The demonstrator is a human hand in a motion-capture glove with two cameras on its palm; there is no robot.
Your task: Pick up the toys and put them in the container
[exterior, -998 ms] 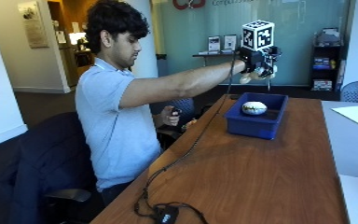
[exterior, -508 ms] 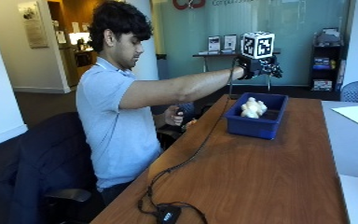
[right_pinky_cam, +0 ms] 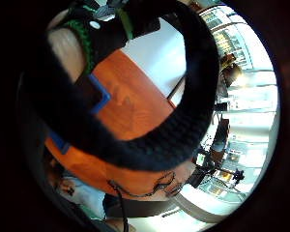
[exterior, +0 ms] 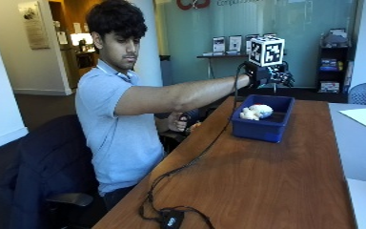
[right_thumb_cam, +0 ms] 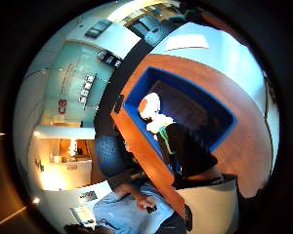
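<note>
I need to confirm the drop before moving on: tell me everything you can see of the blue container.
The blue container is a rectangular open-topped bin, plastic by its look, upright on the wooden table near its far end. A white and orange toy lies inside against the wall nearer the person. The gloved right hand is above it, not touching it.

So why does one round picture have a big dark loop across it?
Little finger side palm view: that loop is the glove's own strap, close to the camera and blurred, hiding much of the table. Thumb side palm view: unblocked, so the bin and toy show, edges bent.
</note>
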